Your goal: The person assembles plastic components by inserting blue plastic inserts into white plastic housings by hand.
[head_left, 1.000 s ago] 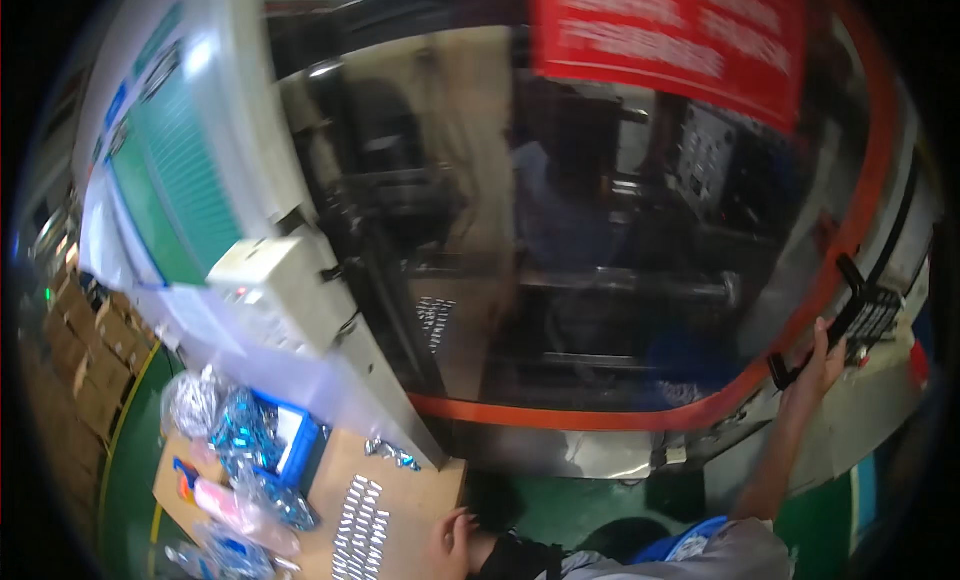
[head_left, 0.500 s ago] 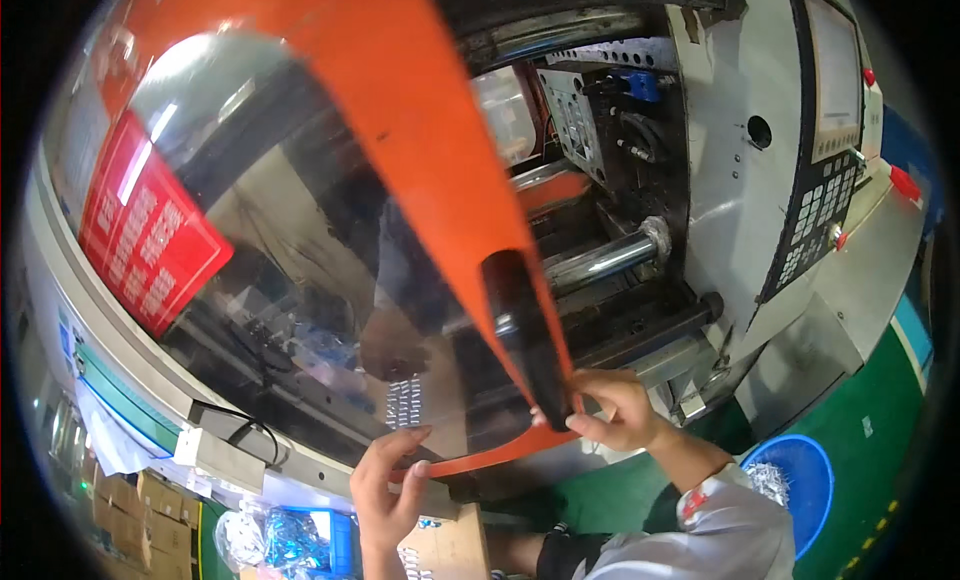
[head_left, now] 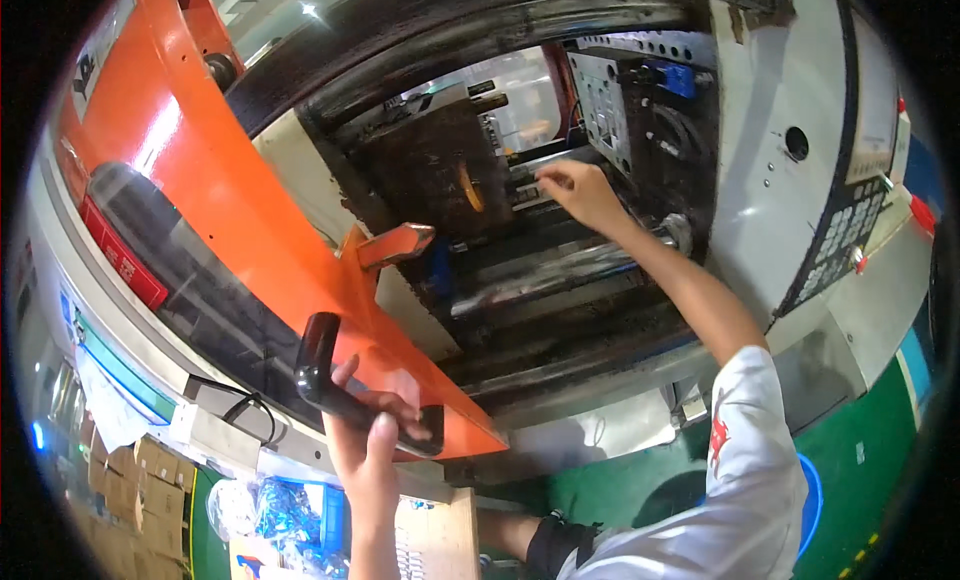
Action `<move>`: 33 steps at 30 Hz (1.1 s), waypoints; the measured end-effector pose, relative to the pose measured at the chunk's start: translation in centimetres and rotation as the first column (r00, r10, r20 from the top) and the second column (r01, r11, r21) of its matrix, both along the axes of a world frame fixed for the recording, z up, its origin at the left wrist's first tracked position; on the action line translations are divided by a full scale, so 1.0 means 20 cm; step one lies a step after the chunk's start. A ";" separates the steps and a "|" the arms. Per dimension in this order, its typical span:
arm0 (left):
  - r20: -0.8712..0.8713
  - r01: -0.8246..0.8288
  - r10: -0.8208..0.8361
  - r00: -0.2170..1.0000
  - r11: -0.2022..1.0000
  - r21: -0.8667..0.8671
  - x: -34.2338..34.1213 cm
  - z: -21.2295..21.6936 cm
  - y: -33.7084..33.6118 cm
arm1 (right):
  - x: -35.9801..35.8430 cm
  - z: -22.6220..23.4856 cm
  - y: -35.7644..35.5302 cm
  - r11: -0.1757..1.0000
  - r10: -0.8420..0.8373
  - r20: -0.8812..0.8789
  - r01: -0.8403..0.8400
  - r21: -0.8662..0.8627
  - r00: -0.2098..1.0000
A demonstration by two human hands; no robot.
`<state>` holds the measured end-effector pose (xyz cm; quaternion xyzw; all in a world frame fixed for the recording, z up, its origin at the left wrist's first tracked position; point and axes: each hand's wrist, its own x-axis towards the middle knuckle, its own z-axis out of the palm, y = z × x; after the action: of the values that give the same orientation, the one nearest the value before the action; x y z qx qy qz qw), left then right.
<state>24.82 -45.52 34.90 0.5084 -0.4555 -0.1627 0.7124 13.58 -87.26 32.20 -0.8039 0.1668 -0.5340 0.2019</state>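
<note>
A person's left hand grips the black handle of a heavy-looking, rigid orange sliding guard door, while the right hand, fingers loosely spread, reaches small, probably light moulded parts inside the mould.

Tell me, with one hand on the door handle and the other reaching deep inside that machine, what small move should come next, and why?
Probably close the right hand on the pale molded pieces at the dark mold face and draw them out. Its fingertips are already at them, and the left hand grips the black handle of the orange door, which stands open.
</note>
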 end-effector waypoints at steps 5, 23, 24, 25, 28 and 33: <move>0.133 -0.437 0.486 0.864 0.854 -0.282 0.07 -0.13 -0.11 | 0.35 0.07 -0.67 0.955 -0.249 -0.142 0.218 -0.200 0.958; 0.078 -0.585 0.633 0.770 0.750 -0.308 0.21 -0.17 -0.05 | 0.55 0.13 -0.88 0.924 0.238 -0.149 -0.177 0.339 0.960; 0.076 -0.591 0.641 0.764 0.742 -0.316 0.21 -0.17 -0.04 | 0.52 0.16 -0.79 0.873 0.329 -0.078 -0.271 0.406 0.941; 0.038 -0.568 0.605 0.795 0.766 -0.300 0.21 -0.17 -0.03 | 0.48 0.14 -0.81 0.857 0.358 -0.027 -0.317 0.407 0.933; 0.037 -0.512 0.548 0.836 0.802 -0.308 0.21 -0.17 -0.03 | 0.48 0.07 -0.87 0.751 0.415 0.183 -0.449 0.485 0.891; 0.061 -0.525 0.565 0.823 0.796 -0.301 0.20 -0.16 -0.03 | 0.55 0.02 -0.91 0.735 0.377 0.293 -0.476 0.483 0.879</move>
<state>28.90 -46.22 31.61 0.5263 -0.3586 0.1516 0.7559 24.65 -105.52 32.53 -0.6800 0.1026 -0.4722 0.5515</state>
